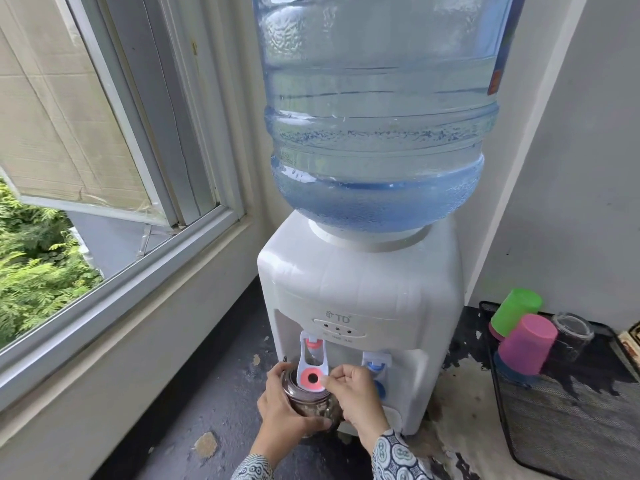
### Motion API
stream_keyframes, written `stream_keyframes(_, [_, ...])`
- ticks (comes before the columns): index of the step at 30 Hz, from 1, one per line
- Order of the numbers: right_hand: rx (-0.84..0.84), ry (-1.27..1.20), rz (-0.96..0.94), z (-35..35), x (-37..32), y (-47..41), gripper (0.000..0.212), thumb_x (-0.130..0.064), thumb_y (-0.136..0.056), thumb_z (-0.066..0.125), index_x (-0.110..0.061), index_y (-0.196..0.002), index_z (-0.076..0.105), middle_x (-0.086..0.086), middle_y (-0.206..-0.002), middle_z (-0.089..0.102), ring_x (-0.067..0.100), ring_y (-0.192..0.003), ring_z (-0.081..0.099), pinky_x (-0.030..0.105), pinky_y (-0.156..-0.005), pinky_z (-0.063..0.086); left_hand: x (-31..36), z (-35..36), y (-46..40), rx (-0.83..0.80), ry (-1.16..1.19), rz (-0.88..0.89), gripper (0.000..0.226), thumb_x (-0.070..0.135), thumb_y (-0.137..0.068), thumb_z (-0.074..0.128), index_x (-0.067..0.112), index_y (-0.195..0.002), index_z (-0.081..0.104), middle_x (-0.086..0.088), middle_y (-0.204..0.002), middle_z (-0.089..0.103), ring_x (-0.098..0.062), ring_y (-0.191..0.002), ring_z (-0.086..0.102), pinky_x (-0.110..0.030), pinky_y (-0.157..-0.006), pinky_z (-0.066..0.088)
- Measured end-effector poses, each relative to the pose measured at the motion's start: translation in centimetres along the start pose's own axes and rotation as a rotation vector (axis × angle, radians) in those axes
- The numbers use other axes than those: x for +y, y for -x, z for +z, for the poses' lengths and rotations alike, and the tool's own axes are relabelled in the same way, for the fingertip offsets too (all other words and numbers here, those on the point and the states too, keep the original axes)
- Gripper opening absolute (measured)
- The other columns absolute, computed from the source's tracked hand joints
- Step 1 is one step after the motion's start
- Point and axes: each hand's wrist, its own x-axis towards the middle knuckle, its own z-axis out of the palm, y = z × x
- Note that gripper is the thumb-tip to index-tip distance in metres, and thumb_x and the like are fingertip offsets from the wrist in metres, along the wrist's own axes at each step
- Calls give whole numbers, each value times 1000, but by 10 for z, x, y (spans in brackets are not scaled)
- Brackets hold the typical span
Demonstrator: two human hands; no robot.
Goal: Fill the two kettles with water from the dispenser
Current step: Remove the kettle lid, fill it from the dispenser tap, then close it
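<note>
Up front, the white water dispenser carries a small logo and the letters "TD" on its face, above a strip of three tiny lamps whose captions are too small to read. A big blue water bottle sits upside down in its top, with a coloured label at its right edge that cannot be read.

Both hands reach in from the bottom edge, each out of a sleeve printed with round patterns. The left hand wraps around the side of a clear glass kettle, fingers curled over its far side and thumb lying along the near side, so it holds the kettle from the left. The kettle is directly under the red tap, against the front of the dispenser, and looks tilted. The right hand comes in just right of the kettle, its fingers folded and its thumb and forefinger pinching the edge of the red tap's white lever paddle. The blue tap is just right of that hand, untouched.

Left of the dispenser is an open window with green leaves outside. To the right, a black mesh tray holds a green cup, a pink cup and a clear glass lying on their sides, close together.
</note>
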Motion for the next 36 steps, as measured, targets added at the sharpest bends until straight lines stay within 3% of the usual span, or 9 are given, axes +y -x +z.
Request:
stream_keyframes(3, [101,158,-119,8,7,-5,17,-14,-78,69,-11,-63,62,-4,-53,58,7,-50,52,10,-47,39,1,-1,1,5,7,9,92,20,-38,87,53,-101,29,4,-117,40,-17,-115,25,-30,-92,28])
stream_keyframes(6, [140,226,-210,12,17,-4,15,-16,-82,66,-5,-71,65,0,-52,54,11,-49,46,24,-51,40,0,-1,1,3,9,14,96,21,-37,88,51,-105,27,2,-121,40,-16,-116,25,-29,-93,28])
stream_keyframes(8, [150,188,-255,10,25,3,5,-13,-82,65,-14,-78,65,-6,-50,47,3,-46,43,18,-50,38,-1,-1,1,0,12,18,99,24,-36,87,50,-109,27,2,-123,40,-14,-115,24,-29,-94,28])
stream_keyframes(10, [204,152,-284,8,39,15,17,-8,-81,66,-24,-78,62,-7,-48,40,3,-46,44,12,-51,37,-4,-1,3,3,7,43,99,26,-33,87,54,-107,27,3,-122,42,-17,-117,29,-32,-97,32])
stream_keyframes(15, [464,-58,-66,-1,82,37,33,0,-77,69,-29,-67,56,2,-60,59,7,-47,50,12,-46,41,-16,4,13,67,-19,127,103,27,-28,89,49,-111,32,4,-121,51,-18,-114,50,-43,-102,42])
stream_keyframes(17, [375,-194,74,-4,82,35,22,-10,-79,69,-23,-85,52,7,-85,59,17,-56,56,24,-40,46,-19,6,17,82,1,140,104,24,-28,90,48,-112,33,8,-121,48,-14,-114,50,-42,-100,44])
stream_keyframes(21, [72,-339,208,-9,71,29,37,-24,-82,67,-21,-113,46,2,-111,56,24,-99,63,32,-66,57,-25,9,24,92,-86,173,101,21,-35,92,34,-119,37,6,-131,35,-11,-121,40,-33,-106,35])
stream_keyframes(25, [77,-376,179,-16,66,26,4,-9,-90,54,-10,-94,56,15,-96,57,31,-84,66,26,-65,56,-33,7,31,82,-134,180,101,15,-39,93,19,-126,41,-4,-142,25,-17,-130,34,-30,-109,29])
stream_keyframes(36, [120,-323,90,-21,100,70,13,-3,-91,49,-12,-84,54,17,-97,61,30,-79,68,22,-65,56,-59,11,74,67,-165,197,98,23,-43,92,39,-122,36,13,-142,21,-8,-130,30,-30,-107,30])
